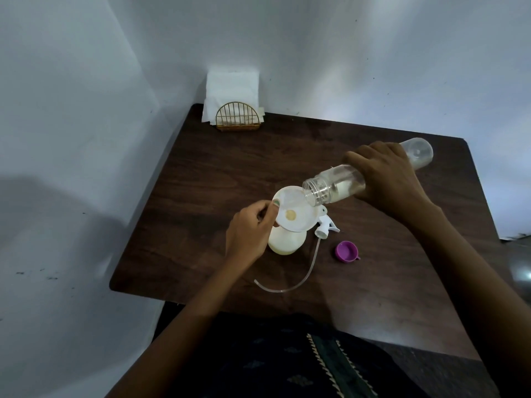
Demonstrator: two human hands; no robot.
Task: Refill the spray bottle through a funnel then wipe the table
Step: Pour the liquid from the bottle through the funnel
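Note:
A white funnel point(296, 216) sits in the mouth of a pale yellowish spray bottle point(287, 243) that stands on the dark wooden table point(218, 173). My left hand point(250, 231) pinches the funnel's left rim. My right hand point(388, 176) grips a clear plastic bottle point(333, 188), tipped nearly level, its open mouth over the funnel's far right edge. The white spray head point(326, 225) lies just right of the spray bottle, its thin tube point(298, 280) curving toward me.
A purple cap point(347, 251) lies right of the spray head. A gold wire holder with white napkins point(232, 101) stands at the far left corner against the wall. White walls close in on the table's left and far sides.

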